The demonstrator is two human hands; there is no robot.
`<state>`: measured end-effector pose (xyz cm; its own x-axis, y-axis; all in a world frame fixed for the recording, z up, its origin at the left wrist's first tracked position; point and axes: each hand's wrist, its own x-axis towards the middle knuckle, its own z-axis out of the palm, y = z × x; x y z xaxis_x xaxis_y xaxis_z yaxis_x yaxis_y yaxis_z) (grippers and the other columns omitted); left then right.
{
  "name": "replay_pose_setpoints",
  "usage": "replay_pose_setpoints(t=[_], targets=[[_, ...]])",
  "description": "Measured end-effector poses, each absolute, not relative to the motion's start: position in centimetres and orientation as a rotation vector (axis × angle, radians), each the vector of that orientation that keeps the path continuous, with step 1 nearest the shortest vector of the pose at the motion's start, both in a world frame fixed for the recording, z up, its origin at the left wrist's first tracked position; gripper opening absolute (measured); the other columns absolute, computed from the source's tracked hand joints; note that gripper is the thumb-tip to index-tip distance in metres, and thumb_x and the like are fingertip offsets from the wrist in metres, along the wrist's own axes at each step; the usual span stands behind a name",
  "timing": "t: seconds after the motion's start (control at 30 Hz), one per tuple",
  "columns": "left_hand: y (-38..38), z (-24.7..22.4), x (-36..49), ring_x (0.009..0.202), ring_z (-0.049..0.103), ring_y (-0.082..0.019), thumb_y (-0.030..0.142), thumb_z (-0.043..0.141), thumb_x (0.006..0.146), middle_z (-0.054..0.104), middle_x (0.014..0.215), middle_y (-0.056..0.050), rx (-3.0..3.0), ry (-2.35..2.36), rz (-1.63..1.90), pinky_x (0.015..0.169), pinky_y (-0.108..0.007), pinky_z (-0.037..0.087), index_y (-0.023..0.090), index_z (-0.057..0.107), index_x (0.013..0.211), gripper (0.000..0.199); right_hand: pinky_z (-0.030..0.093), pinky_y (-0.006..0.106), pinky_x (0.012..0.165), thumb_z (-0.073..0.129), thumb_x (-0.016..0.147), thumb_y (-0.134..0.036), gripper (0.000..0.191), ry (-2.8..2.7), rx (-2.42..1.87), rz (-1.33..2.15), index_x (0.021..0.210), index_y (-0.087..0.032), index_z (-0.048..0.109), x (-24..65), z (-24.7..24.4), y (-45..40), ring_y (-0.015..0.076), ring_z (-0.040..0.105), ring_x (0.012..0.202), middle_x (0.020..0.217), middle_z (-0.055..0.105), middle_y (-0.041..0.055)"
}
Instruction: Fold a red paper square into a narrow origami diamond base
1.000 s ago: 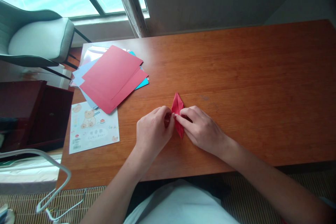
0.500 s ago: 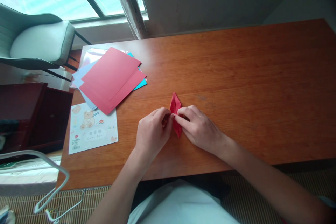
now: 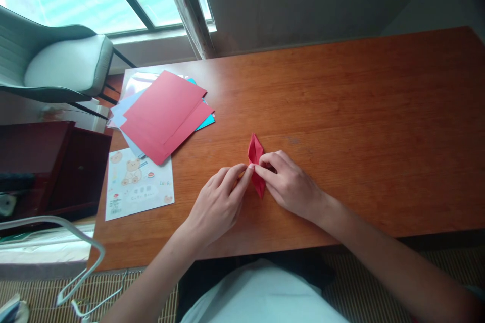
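Observation:
A small piece of folded red paper (image 3: 255,148), narrow with pointed ends, lies on the wooden table (image 3: 356,126) near its front edge. My left hand (image 3: 222,194) pinches the paper's left edge around its middle, thumb and index finger together. From the right, my right hand (image 3: 290,181) grips the same piece, with its thumb and fingertips almost meeting those of the left. The fingers cover the paper's middle, while its far and near tips show.
Red sheets (image 3: 164,111) lie over blue and pale sheets at the table's left. Nearer me is a white bear-printed sheet (image 3: 140,184). A grey chair (image 3: 64,65) stands by the window, and white hangers (image 3: 96,257) are at lower left.
My left hand has flattened and lowered slightly, its fingers straighter along the paper's left edge. My right hand stays nearly in place. The whole view has shifted a little.

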<state>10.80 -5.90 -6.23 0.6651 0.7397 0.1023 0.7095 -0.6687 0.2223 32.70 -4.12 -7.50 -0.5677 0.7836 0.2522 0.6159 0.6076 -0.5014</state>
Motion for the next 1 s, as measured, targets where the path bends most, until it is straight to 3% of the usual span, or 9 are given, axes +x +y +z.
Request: replay_pose_setpoints(t=[0.27,0.6,1.0], targets=[[-5.5,-6.4,10.6,0.112,0.054,-0.027,0.01,0.047,0.094,0.057,0.131,-0.014,2.508,1.179,0.412,0.093,-0.045,0.054,0.02,0.038,0.152,0.06,0.054,0.038,0.091,0.05,0.095,-0.007,0.03,-2.267,-1.07,0.559,0.12,-0.012,0.066,33.1,-7.8,-4.1,0.0237,0.056,0.1,0.11,0.064,0.0133],[-5.3,-6.0,12.2,0.1,0.057,-0.028,0.008,0.05,0.089,0.062,0.119,-0.017,2.698,1.233,0.379,0.083,-0.042,0.057,0.009,0.053,0.138,0.048,0.053,0.039,0.093,0.05,0.094,-0.005,0.031,-2.121,-1.114,0.623,0.122,-0.014,0.058,33.1,-8.1,-4.0,0.0226,0.062,0.1,0.109,0.069,0.0107],[-7.7,-6.0,12.5,0.099,0.057,-0.024,0.013,0.051,0.094,0.061,0.115,-0.012,2.343,1.544,0.584,0.086,-0.038,0.052,0.015,0.049,0.141,0.047,0.054,0.039,0.089,0.048,0.096,-0.008,0.033,-2.352,-1.078,0.446,0.124,-0.007,0.066,32.7,-7.6,-4.2,0.0248,0.054,0.097,0.107,0.064,0.0156]])
